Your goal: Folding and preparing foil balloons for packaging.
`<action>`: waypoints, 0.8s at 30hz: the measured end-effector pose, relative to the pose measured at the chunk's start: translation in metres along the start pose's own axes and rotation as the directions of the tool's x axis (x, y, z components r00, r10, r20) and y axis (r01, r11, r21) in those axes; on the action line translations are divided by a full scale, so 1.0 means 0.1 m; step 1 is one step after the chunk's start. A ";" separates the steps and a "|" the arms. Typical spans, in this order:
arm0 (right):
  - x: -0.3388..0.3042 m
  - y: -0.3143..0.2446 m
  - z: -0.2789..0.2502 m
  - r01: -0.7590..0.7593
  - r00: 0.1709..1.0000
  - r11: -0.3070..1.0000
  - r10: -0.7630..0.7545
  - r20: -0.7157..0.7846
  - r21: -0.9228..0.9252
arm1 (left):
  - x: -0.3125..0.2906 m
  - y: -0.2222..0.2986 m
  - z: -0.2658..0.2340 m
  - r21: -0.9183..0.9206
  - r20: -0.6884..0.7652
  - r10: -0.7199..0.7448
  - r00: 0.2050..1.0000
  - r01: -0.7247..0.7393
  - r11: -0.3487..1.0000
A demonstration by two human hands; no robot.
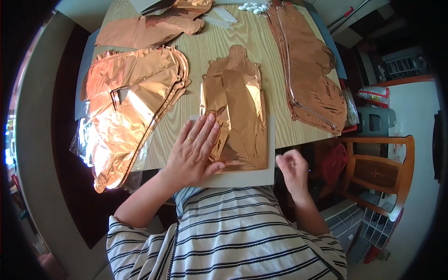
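Observation:
A flat, folded copper-coloured foil balloon (242, 102) lies in front of me on a white card (233, 179), which reaches past the table's near edge. My left hand (193, 144) rests flat on the lower left part of the foil, fingers stretched and a ring on one of them. Just off the card's right edge, beyond the table's front, my right hand (294, 172) hangs in the air with its fingers curled in. Nothing shows between those fingers.
A pile of shiny copper foil balloons (133, 84) overhangs the table's left edge. More flat foil balloons (305, 70) lie along the right, others (140, 30) at the far left. White round pieces (254, 7) and clear strips (224, 17) sit at the back. A wooden chair (378, 172) stands right.

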State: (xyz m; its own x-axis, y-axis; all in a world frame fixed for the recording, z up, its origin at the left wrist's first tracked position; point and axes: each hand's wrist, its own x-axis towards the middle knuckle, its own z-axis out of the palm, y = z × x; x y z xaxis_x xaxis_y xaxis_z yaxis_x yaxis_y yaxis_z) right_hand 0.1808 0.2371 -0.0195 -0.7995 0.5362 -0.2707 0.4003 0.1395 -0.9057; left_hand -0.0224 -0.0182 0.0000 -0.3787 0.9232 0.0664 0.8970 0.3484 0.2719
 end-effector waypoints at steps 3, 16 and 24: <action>0.01 -0.03 0.16 -0.381 0.919 0.746 0.244 0.308 0.546 | -0.07 0.14 0.04 -0.041 -0.008 0.021 1.000 -0.021 0.999; 0.03 -0.24 0.08 -0.285 0.887 0.793 0.005 0.463 0.538 | 0.00 -0.01 -0.31 -0.969 0.109 -0.483 0.869 0.201 0.143; 0.14 -0.36 -0.06 -0.226 0.883 0.766 -0.099 0.459 0.602 | -0.01 0.12 -0.27 -0.987 0.142 -0.456 0.879 0.162 0.006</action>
State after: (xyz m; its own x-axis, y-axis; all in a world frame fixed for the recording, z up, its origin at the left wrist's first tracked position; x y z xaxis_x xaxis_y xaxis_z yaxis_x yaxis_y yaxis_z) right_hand 0.1575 0.2444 0.0111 -0.9512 0.0780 -0.2986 0.2179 -0.5152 -0.8289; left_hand -0.0175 -0.0194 0.0293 -0.7091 0.6756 -0.2018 -0.2809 -0.0083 0.9597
